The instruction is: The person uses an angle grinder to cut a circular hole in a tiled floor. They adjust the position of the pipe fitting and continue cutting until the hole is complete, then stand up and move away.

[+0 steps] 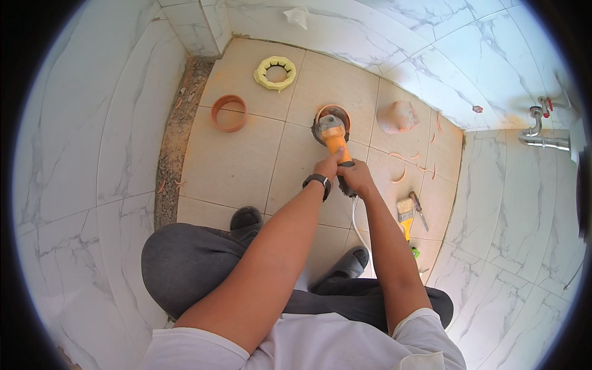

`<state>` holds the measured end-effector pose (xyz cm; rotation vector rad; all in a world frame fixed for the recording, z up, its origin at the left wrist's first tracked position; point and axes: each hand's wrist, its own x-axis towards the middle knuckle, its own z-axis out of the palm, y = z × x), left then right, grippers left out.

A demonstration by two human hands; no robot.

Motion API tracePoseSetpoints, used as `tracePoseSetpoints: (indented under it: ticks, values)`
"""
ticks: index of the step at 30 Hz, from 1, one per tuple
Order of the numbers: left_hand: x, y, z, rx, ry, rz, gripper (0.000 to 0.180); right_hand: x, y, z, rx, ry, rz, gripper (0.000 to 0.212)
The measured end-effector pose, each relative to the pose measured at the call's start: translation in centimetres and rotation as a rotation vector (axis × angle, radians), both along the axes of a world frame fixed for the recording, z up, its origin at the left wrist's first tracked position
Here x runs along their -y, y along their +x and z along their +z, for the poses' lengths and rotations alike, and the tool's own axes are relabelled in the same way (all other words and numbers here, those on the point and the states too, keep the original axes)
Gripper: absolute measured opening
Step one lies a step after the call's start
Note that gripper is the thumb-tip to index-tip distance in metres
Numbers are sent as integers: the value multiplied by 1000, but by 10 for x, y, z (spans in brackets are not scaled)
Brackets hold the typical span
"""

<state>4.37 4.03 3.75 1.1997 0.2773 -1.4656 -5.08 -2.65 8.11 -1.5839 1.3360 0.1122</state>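
Both of my hands are closed around an orange and grey angle grinder (333,137), held out in front of me over the tiled floor. My left hand (327,166), with a dark watch at its wrist, grips the body. Close beside it, my right hand (356,177) wraps the dark rear handle, where a white cord trails down toward my feet. The grinder's head lies over a round orange-brown pipe end (346,116) in the floor. The head partly covers that rim, and I cannot tell whether the disc touches it.
Left of the grinder lie an orange-brown pipe ring (228,128) and a pale yellow ring (259,76). To the right are a dusty pipe piece (397,117), curved orange offcuts (399,176), a paintbrush (405,210) and a screwdriver (419,211). A rubble-filled channel (171,151) edges the left wall.
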Motion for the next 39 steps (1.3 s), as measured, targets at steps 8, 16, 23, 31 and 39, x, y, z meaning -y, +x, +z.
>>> tracePoseSetpoints:
  ticks: [8,16,23,31,39]
  values:
    - [0,1,-6,36,7,-47,81,-1,1,-2,-9,-29,1,36]
    - [1,4,-5,33,8,-28,80,-3,6,5,42,47,-54,34]
    - [1,3,-8,76,37,-76,78,-4,5,5,56,79,-66,34]
    - [1,-1,-19,36,-21,-66,77,-3,-2,-3,-10,-23,-30,42]
    - [-2,6,-1,37,39,-50,78,-2,2,-8,50,-24,0,32]
